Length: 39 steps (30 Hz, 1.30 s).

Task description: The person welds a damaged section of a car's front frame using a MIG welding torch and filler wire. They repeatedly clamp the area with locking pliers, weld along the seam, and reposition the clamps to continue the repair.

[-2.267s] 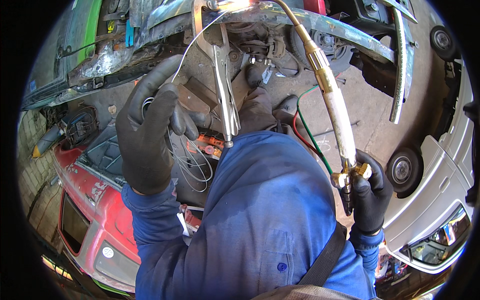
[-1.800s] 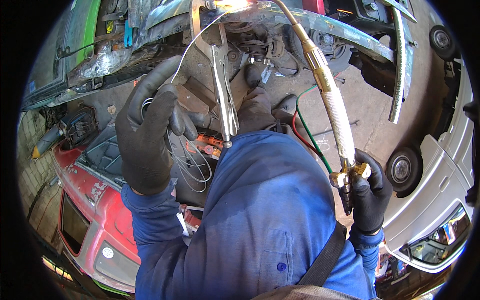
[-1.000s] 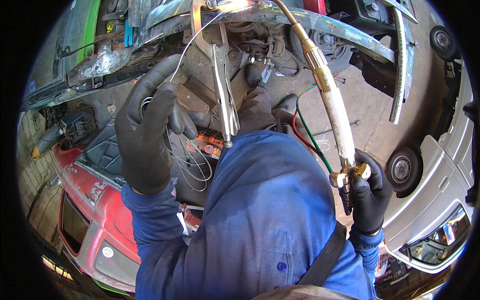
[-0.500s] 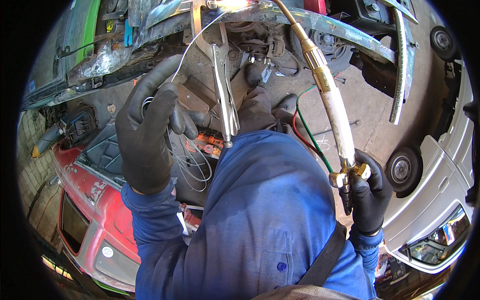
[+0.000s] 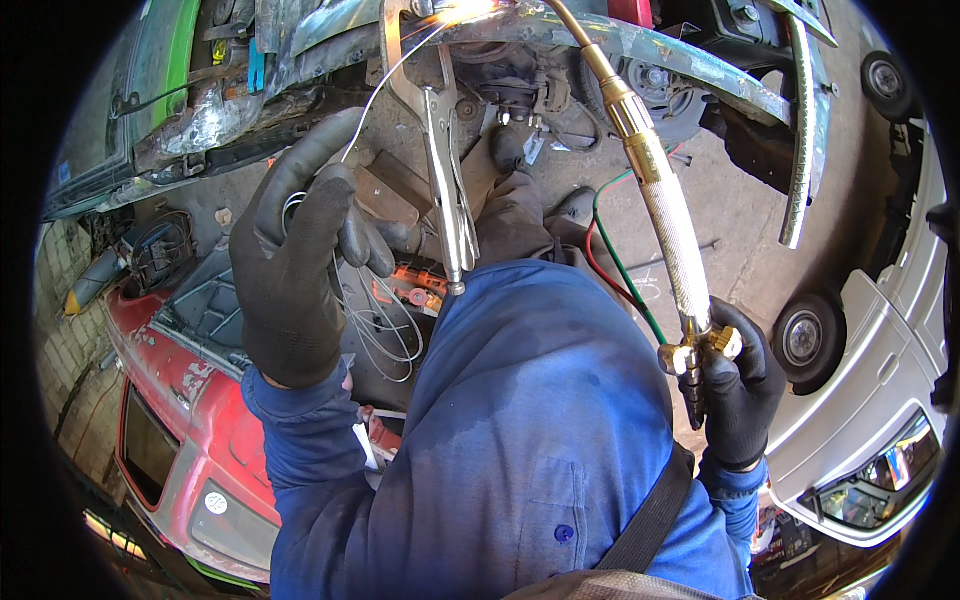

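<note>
Sparks (image 5: 432, 22) flared by clamp (image 5: 436, 150) | torch (image 5: 665, 195) long axis slants up-left | left hand (image 5: 300, 265) pinching wire (image 5: 379, 90) | right hand (image 5: 745, 390) gripping torch

Slanted brass-coloured torch (image 5: 672, 210), knurled; thin silvery wire (image 5: 372, 100), arched above, looped below

Pliers (image 5: 438, 150): 12 o'clock on my feed
Wire (image 5: 374, 100): 10, in left hand (image 5: 300, 265)
Torch (image 5: 664, 205): 2, in right hand (image 5: 745, 388)
</note>
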Available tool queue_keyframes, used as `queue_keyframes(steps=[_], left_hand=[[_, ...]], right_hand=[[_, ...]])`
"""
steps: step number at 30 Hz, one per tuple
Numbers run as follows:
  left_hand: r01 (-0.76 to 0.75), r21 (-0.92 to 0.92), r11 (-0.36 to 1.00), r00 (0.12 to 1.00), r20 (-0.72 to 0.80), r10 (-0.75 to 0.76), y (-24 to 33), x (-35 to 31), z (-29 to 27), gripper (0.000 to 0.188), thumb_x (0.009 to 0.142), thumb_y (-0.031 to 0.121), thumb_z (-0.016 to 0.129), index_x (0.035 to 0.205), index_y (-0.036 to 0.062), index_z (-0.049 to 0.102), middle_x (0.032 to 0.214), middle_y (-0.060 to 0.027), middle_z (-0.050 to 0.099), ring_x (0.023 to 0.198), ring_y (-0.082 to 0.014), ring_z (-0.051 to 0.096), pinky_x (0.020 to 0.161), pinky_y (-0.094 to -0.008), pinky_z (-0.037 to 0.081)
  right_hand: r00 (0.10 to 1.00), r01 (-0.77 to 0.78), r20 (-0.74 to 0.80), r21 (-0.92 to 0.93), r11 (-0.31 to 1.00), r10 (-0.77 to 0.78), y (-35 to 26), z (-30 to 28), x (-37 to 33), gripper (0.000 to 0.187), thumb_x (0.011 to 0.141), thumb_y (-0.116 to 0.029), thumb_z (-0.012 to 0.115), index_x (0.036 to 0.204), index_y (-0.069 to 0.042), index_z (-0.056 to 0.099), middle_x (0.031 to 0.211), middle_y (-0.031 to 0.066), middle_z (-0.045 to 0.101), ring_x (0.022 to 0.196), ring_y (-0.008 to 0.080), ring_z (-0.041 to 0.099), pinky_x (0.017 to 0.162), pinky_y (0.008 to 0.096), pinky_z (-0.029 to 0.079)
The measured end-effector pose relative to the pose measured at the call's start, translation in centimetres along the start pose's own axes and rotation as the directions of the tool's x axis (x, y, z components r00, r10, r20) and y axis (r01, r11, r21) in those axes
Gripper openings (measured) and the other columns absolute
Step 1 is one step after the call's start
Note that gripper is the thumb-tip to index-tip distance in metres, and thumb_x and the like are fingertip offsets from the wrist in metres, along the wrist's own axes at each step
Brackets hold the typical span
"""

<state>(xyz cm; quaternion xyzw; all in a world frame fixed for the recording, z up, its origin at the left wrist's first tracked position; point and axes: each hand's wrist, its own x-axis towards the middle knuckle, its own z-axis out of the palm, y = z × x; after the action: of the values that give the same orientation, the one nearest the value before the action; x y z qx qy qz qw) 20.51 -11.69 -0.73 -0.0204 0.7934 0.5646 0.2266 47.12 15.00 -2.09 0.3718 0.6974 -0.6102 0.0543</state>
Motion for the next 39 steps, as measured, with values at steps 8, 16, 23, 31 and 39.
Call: queue_keyframes(steps=[8,16,23,31,39], left_hand=[[-0.037,0.075,0.996,0.998,-0.049,0.041,-0.3,0.0,0.6,0.045,0.111,0.017,0.055,0.146,-0.0103,0.061,0.062,0.0025,0.044,0.05,-0.0074,0.048,0.057,-0.0279,0.053],[-0.017,-0.006,1.0,1.0,0.011,0.017,-0.3,0.1,-0.1,0.046,0.108,0.017,0.06,0.145,-0.0095,0.063,0.065,-0.0008,0.054,0.057,-0.011,0.058,0.059,-0.0286,0.051],[-0.019,0.011,1.0,1.0,-0.008,0.02,-0.4,0.2,0.1,0.045,0.108,0.016,0.059,0.145,-0.0095,0.063,0.065,-0.0004,0.053,0.057,-0.0108,0.057,0.058,-0.0282,0.05],[-0.097,0.044,0.994,0.995,0.013,0.096,-0.6,0.3,-0.3,0.046,0.107,0.017,0.062,0.145,-0.0097,0.063,0.072,-0.003,0.062,0.059,-0.0087,0.056,0.057,-0.0267,0.05],[-0.065,0.018,0.998,0.998,0.018,0.065,-0.5,0.3,-0.1,0.045,0.108,0.017,0.062,0.144,-0.0101,0.064,0.073,-0.0027,0.062,0.06,-0.0085,0.057,0.057,-0.0264,0.05]], right_hand=[[1.0,0.007,-0.029,-0.06,0.998,-0.008,-0.4,0.5,0.1,0.071,0.102,-0.056,0.074,0.138,0.006,0.069,0.125,0.015,0.076,0.112,0.0216,0.071,0.102,0.0407,0.055],[0.999,0.035,0.003,-0.049,0.998,-0.035,-0.2,0.2,0.2,0.059,0.102,-0.038,0.078,0.14,0.006,0.068,0.132,0.0189,0.074,0.119,0.0253,0.071,0.107,0.042,0.055],[1.0,0.018,0.001,-0.074,0.997,-0.018,-0.2,0.3,0.2,0.063,0.102,-0.044,0.077,0.14,0.006,0.068,0.128,0.0166,0.075,0.114,0.0232,0.071,0.101,0.0403,0.056],[0.999,-0.003,-0.033,-0.092,0.996,0.0,-0.5,0.7,0.2,0.068,0.103,-0.054,0.075,0.138,0.004,0.069,0.117,0.0121,0.076,0.096,0.0156,0.069,0.086,0.0337,0.058],[0.999,0.044,-0.019,-0.102,0.994,-0.047,-0.4,0.6,0.3,0.065,0.104,-0.051,0.073,0.138,0.004,0.069,0.115,0.0119,0.076,0.096,0.0153,0.069,0.085,0.0333,0.058]])
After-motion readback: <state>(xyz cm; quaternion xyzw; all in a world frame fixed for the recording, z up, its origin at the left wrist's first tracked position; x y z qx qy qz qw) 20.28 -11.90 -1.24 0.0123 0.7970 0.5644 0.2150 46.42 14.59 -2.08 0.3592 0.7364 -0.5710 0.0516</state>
